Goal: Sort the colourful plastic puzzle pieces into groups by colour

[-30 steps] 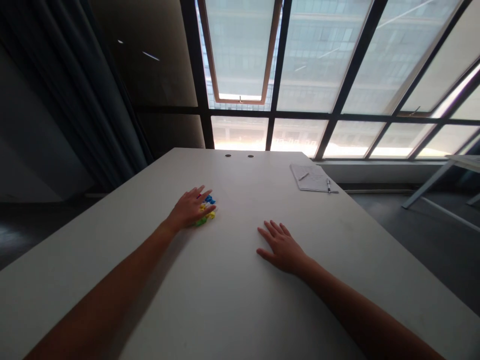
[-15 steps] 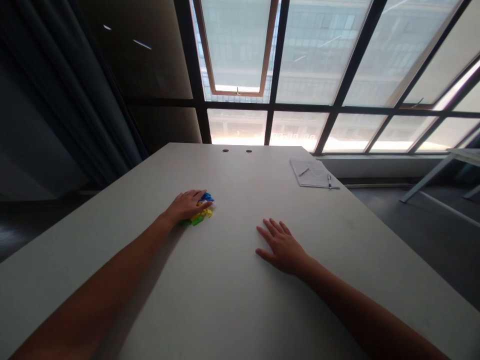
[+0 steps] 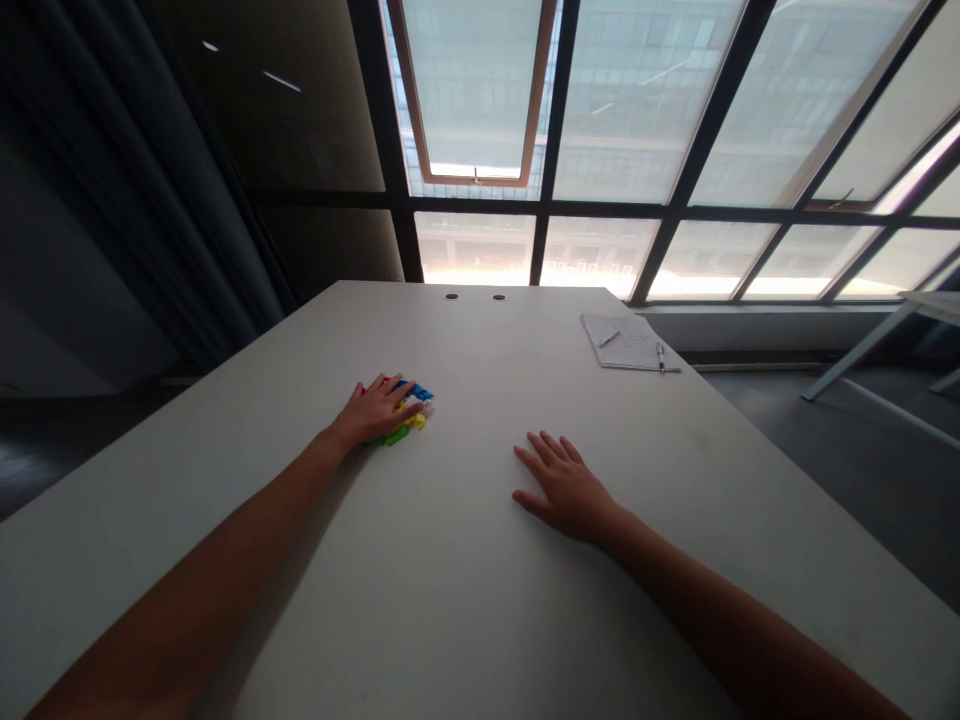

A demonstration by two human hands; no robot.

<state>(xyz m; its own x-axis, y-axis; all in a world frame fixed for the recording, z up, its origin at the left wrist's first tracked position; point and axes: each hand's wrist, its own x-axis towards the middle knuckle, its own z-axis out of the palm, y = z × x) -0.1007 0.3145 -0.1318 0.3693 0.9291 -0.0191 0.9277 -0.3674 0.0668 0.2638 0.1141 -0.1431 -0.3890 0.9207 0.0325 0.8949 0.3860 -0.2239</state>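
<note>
My left hand (image 3: 373,412) lies palm down with its fingers spread over a small pile of coloured plastic pieces, which look like toy building blocks. Blue pieces (image 3: 423,392) show past the fingertips, and a bit of red peeks out by the fingers. Near the thumb are a white piece (image 3: 428,408), a yellow piece (image 3: 419,422) and a green piece (image 3: 397,436). The palm hides the rest of the pile. My right hand (image 3: 568,490) rests flat on the white table (image 3: 450,580), fingers apart, holding nothing.
Toward the table's far right edge lie sheets of paper (image 3: 634,350) with a pen (image 3: 609,339) and a darker pen (image 3: 661,358) on them. Two round holes are set near the far edge. Windows stand beyond, a dark curtain (image 3: 150,180) hangs left, and another table (image 3: 934,308) is at right.
The left hand's fingers have spread wider over the pile. Red now shows by them, and the blue pieces reach slightly farther right. My right hand stays in place; the view tilts slightly.
</note>
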